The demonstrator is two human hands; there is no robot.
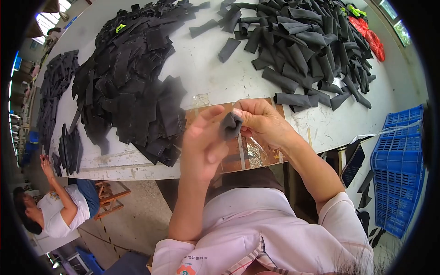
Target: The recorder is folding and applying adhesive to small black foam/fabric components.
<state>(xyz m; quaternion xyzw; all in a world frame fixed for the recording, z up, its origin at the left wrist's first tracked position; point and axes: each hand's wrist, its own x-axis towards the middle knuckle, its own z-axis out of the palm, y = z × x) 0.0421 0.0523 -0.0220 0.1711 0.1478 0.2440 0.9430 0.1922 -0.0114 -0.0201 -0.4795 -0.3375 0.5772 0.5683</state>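
Near the table's front edge, my right hand (262, 120) pinches a short black fabric tube (230, 126) at its upper rim, with thumb and fingers closed on it. The tube's folded opening faces up. Just left of it is my left hand (204, 142), smeared by motion, its fingers apart beside the tube; I cannot tell whether they touch it. Beneath both hands lies a brown board (270, 153) with clear tape on it. A big heap of flat black fabric pieces (133, 87) lies to the left, and a pile of rolled black tubes (298, 46) to the far right.
Another row of black pieces (57, 87) lies along the table's left side. A red plastic bag (369, 36) sits at the far right. Blue crates (398, 169) stand right of the table. At the left, another person (68, 206) sits by a wooden stool (110, 199).
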